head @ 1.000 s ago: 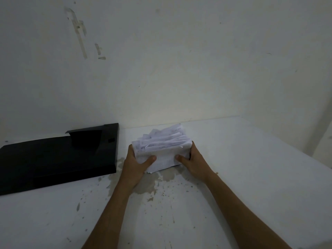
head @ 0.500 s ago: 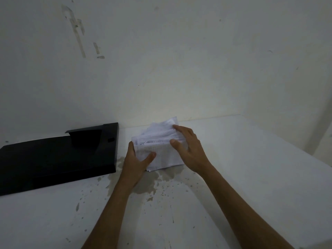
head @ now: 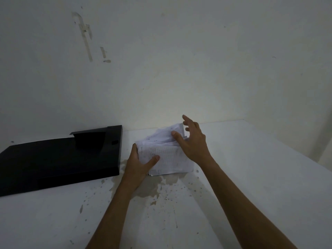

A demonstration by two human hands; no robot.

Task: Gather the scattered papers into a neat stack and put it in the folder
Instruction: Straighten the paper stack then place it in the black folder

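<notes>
- I count one bundle of papers (head: 167, 155) on the table (head: 251, 177), one black folder (head: 59, 159) just left.
- My left hand (head: 139, 163) pinches the bundle's left edge; right hand (head: 193, 141) spread over its top.
- Open tabletop to the right.

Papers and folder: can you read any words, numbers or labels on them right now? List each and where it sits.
Nothing can be quoted.
Papers, held at their left edge by the left hand: rows of faint handwriting on the top sheet, too small and blurred to read.
Black folder: no label, brand or number visible.
Wall and table: only stains and marks, no text.
</notes>
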